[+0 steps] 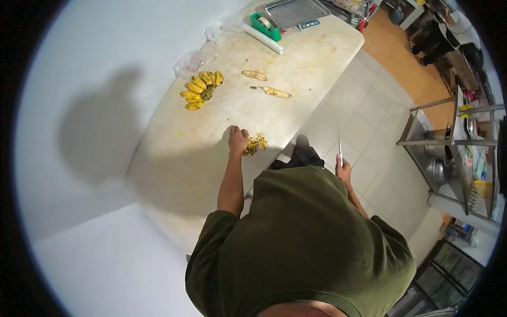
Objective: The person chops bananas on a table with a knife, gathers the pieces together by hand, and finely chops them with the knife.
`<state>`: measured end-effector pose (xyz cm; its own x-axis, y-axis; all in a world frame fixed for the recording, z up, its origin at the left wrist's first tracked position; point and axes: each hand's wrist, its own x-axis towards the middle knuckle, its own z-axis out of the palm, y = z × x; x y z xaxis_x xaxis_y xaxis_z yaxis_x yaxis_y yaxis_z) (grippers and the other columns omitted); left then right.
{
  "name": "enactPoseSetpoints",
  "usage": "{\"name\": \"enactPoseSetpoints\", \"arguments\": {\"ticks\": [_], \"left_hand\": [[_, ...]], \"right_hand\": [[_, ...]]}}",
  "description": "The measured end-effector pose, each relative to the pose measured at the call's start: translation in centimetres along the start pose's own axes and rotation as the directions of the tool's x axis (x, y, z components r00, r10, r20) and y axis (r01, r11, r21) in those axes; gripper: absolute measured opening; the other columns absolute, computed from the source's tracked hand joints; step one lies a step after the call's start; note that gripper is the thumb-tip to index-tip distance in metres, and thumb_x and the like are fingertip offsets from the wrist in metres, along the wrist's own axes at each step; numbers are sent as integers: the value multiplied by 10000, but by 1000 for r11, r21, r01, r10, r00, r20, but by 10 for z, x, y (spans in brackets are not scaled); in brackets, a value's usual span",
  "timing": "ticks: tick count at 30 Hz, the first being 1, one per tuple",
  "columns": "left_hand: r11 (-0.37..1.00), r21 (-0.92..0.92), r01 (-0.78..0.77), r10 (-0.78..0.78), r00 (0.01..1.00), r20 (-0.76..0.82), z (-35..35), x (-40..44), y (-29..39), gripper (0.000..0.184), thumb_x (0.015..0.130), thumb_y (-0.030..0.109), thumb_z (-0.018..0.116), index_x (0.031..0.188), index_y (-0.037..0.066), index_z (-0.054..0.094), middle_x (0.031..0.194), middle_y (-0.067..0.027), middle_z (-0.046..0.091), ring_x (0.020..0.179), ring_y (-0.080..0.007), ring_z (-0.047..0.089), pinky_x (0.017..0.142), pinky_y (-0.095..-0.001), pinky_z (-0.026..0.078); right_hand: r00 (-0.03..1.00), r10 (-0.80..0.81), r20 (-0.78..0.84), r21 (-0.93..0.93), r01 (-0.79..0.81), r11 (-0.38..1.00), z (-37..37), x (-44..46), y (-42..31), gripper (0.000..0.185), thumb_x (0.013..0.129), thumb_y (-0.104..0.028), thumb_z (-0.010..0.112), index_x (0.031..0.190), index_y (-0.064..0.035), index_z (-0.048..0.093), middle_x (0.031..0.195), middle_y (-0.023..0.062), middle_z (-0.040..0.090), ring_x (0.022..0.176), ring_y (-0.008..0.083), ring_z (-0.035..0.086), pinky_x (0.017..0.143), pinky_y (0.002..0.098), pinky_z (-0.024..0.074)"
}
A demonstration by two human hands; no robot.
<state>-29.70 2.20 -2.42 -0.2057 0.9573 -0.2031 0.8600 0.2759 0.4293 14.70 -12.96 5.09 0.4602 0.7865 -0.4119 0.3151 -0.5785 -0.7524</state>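
Observation:
My left hand (238, 140) rests on the pale table, fingers a little apart and nothing visible in them. Right beside it, at the table's near side, lies a small pile of chopped yellow-brown pieces (255, 144), which look like banana peel. My right hand (343, 170) is closed around the handle of a knife (339, 138), held off the table's edge over the floor with the thin blade pointing forward. Farther up the table is a bunch of ripe bananas (202, 91). Two lengths of banana, one whole-looking (254, 75) and one with a stem (277, 92), lie to its right.
A clear plastic bag (194, 62) sits by the wall. At the table's far end are a roll of film (264, 39), a green tape dispenser (266, 27), a metal tray (297, 11) and a small scale (309, 25). Metal shelving (449, 142) stands right; another person (454, 34) is beyond.

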Motion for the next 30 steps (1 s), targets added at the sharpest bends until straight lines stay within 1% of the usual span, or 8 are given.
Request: {"name": "enactPoseSetpoints", "arguments": {"ticks": [5, 8, 12, 17, 22, 25, 28, 30], "left_hand": [[992, -78, -104, 100, 994, -44, -21, -38, 20, 386, 900, 277, 595, 1151, -15, 591, 1146, -234, 607, 1048, -401, 569, 899, -492, 452], [947, -280, -161, 130, 983, -126, -19, -52, 12, 386, 901, 255, 595, 1182, -10, 583, 1179, -230, 599, 1081, -399, 565, 933, -483, 445], [931, -318, -177, 37, 915, -402, -18, -84, 0, 397, 926, 241, 590, 1233, -8, 558, 1202, -215, 595, 1122, -386, 558, 975, -466, 430], [824, -565, 53, -370, 805, -464, -22, -161, -23, 244, 915, 168, 640, 1102, 13, 619, 1024, -164, 668, 958, -309, 645, 868, -398, 503], [611, -722, 326, -711, 627, -319, -22, -229, -28, 175, 936, 163, 625, 869, 2, 614, 793, -129, 676, 710, -251, 658, 662, -346, 518], [684, -681, 260, -682, 561, -470, 10, -258, -43, 179, 963, 165, 587, 892, 0, 597, 789, -124, 659, 680, -220, 622, 634, -333, 487], [757, -607, 240, -630, 512, -584, 28, -265, -46, 142, 981, 151, 547, 989, 13, 583, 825, -128, 653, 708, -195, 603, 667, -336, 488], [638, -728, 250, -698, 587, -411, 8, -264, -32, 168, 968, 153, 562, 1075, 23, 569, 881, -136, 657, 784, -226, 623, 715, -346, 495]], "right_hand": [[995, 92, -36, 51, -90, 995, -1, 2, 64, 608, 947, -570, 515, 616, -62, 474, 566, -1, 424, 546, 123, 378, 492, 326, 310], [997, 52, 64, -31, -50, 998, -6, 11, 47, 612, 947, -573, 516, 617, -59, 470, 569, -7, 422, 547, 122, 376, 490, 326, 307], [935, -258, 241, -229, 313, 922, 5, 46, 11, 617, 945, -542, 532, 726, 34, 553, 572, 113, 505, 567, 184, 456, 542, 384, 389], [622, -459, 634, -311, 749, 585, 55, 74, -69, 490, 970, -438, 517, 839, 32, 555, 678, 291, 586, 688, 482, 599, 591, 511, 450], [430, -492, 757, -238, 883, 406, 139, 87, -88, 456, 961, -460, 519, 905, -9, 566, 689, 260, 616, 671, 486, 608, 612, 550, 469], [94, -602, 793, 9, 986, 165, 207, 137, -31, 491, 963, -482, 493, 982, 3, 566, 899, 295, 629, 888, 468, 612, 756, 534, 484], [256, -358, 898, -116, 922, 369, 202, 75, -86, 537, 962, -501, 480, 979, 29, 565, 928, 306, 624, 920, 492, 588, 820, 526, 468], [246, -382, 891, -99, 926, 365, 209, 77, -75, 534, 958, -500, 488, 961, 28, 569, 893, 305, 625, 897, 498, 590, 812, 528, 463]]}}
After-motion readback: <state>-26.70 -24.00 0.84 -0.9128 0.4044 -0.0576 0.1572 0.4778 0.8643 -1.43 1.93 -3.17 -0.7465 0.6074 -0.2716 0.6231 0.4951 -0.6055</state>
